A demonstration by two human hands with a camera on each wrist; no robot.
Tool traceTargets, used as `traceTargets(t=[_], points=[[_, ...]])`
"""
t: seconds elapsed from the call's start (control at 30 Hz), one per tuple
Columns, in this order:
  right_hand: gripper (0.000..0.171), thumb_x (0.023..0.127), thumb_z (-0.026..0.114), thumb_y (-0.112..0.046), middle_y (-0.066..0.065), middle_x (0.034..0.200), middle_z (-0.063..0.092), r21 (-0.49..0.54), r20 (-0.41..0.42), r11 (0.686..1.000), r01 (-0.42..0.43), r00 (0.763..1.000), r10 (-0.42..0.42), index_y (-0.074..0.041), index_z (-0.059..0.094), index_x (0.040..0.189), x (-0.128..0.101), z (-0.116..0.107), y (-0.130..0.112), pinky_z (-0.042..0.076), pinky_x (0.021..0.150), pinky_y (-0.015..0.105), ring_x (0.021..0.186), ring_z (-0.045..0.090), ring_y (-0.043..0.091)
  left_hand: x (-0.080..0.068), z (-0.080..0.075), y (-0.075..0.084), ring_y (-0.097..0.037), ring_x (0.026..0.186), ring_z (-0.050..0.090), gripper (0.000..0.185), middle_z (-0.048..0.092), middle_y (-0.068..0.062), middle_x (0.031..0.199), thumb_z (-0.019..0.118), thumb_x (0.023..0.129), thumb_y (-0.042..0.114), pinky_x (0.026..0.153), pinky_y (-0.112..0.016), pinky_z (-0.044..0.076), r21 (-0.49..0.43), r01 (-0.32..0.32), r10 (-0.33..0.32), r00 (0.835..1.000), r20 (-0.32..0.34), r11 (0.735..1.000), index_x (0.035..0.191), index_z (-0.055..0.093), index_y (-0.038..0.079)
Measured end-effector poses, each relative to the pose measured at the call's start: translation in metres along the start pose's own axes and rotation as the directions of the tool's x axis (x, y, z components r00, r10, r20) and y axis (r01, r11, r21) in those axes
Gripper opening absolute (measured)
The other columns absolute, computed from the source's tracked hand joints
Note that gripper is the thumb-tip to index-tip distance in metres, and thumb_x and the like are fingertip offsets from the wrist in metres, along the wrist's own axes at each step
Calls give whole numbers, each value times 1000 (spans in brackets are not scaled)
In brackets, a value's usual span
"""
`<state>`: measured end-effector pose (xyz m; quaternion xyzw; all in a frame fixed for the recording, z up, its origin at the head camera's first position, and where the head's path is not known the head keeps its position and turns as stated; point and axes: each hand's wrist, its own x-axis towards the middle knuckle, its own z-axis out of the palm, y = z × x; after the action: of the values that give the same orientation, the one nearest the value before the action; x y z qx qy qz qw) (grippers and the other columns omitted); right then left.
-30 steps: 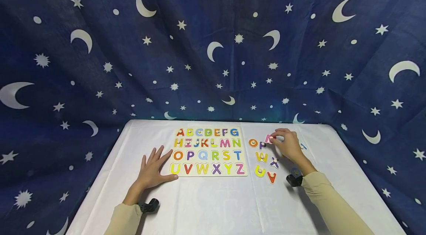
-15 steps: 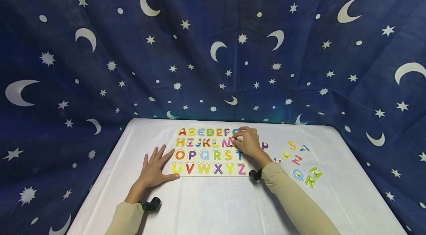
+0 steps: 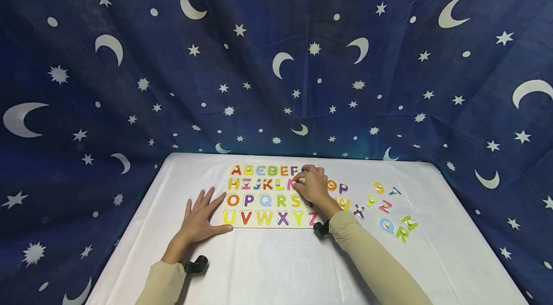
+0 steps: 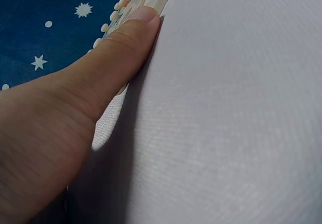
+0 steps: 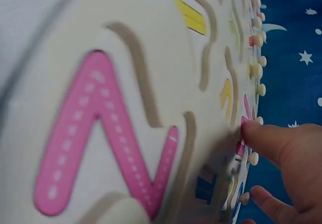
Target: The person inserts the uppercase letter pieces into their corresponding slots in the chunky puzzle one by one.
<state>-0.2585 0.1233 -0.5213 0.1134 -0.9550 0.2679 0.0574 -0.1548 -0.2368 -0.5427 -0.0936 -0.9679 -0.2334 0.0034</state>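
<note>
A cream alphabet puzzle board lies on the white table, with knobbed pieces in its first row and most of the second. My right hand reaches over its right side and pinches a pink letter M puzzle piece at the M slot, its knob hidden by the fingertips. In the right wrist view, my thumb tip meets pink at the board's surface. My left hand lies spread at the board's left edge. Its thumb rests on the near corner in the left wrist view.
Right of the board lie loose knobbed letters, among them O, P, X, S, Q and R. My right forearm covers some table there. A star-and-moon curtain hangs behind.
My right hand has carried the pink M left from the loose letters to the board, then shifted slightly further left onto its slot. The left hand has stayed at the board's edge.
</note>
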Motion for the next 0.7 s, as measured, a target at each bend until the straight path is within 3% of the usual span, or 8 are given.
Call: traceTargets(t=[0.3, 0.47, 0.7], points=[[8, 90, 81, -28, 15, 148, 53, -36, -10, 999, -10, 1000, 10, -23, 82, 96, -3, -1, -3, 36, 100, 60, 134, 37, 46, 1, 1, 0, -49, 154, 10, 106, 23, -20, 168, 86, 69, 63, 119, -73, -3, 4, 11, -11, 1000, 4, 1000, 157, 45, 19], [13, 92, 79, -30, 17, 149, 52, -55, 14, 998, 14, 1000, -13, -23, 83, 103, -2, -4, 1, 36, 100, 60, 133, 37, 47, 2, 2, 1, -49, 154, 10, 106, 23, -21, 168, 86, 69, 63, 119, -73, -3, 4, 9, -9, 1000, 2, 1000, 157, 45, 19], [28, 93, 78, -26, 20, 146, 54, -42, 28, 991, 125, 992, -124, -18, 78, 119, -14, -37, 23, 38, 96, 62, 125, 43, 45, 1, 1, 1, -49, 154, 10, 107, 22, -21, 168, 86, 69, 63, 118, -74, -2, 9, 6, -6, 1000, 12, 1000, 156, 45, 17]])
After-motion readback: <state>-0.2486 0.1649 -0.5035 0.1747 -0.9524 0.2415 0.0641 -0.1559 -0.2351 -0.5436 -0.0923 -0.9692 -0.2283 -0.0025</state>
